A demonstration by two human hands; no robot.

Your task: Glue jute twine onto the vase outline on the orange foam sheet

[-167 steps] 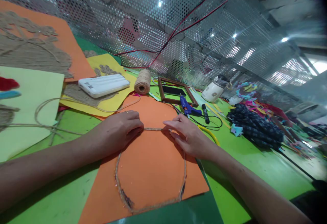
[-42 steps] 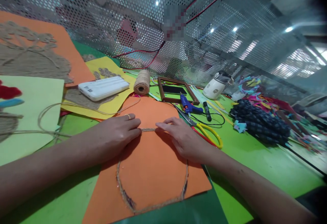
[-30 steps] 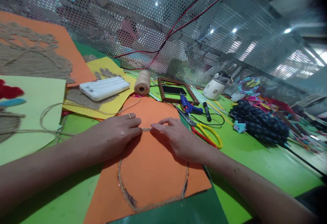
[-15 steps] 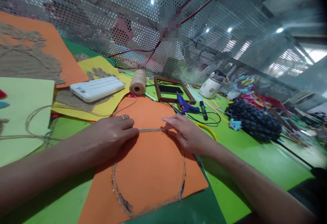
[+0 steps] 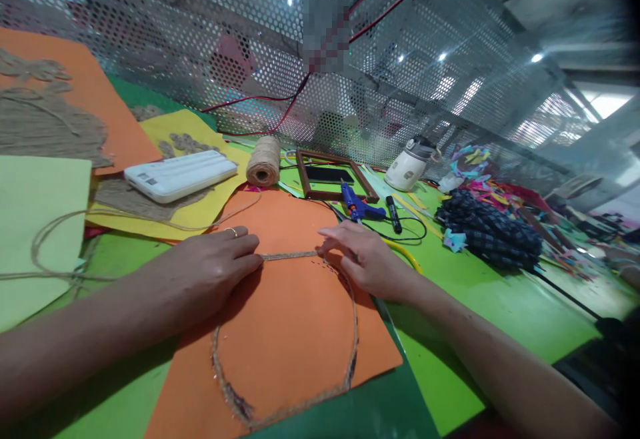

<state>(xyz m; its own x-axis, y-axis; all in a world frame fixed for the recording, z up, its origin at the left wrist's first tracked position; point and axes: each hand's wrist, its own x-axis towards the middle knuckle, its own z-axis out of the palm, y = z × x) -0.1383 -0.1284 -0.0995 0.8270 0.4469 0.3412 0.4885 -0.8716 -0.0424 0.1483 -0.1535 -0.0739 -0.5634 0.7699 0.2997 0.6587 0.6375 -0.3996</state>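
An orange sheet (image 5: 285, 332) lies before me with an outline of jute twine (image 5: 356, 332) on it, dark marks showing along parts of the curve. Across its top runs a short straight stretch of twine (image 5: 290, 255). My left hand (image 5: 215, 262), a ring on one finger, is closed with its fingertips pressing the left end of that stretch. At the right end, my right hand (image 5: 367, 259) has its fingertips drawn together on the twine, knuckles bent. Loose twine (image 5: 150, 215) trails to the left behind my left hand.
Behind the sheet are a twine spool (image 5: 263, 161), a white power bank (image 5: 181, 175), a brown frame (image 5: 313, 193), a blue glue gun (image 5: 361, 205) and a black marker (image 5: 393, 214). Farther right stand a white bottle (image 5: 407, 167) and a dark folded umbrella (image 5: 487, 229). Perforated metal (image 5: 190, 45) rises behind.
The view has shifted slightly, so most things sit a little farther left. My left hand has slid slightly left along the twine, baring more of it; my right hand stays at its end.
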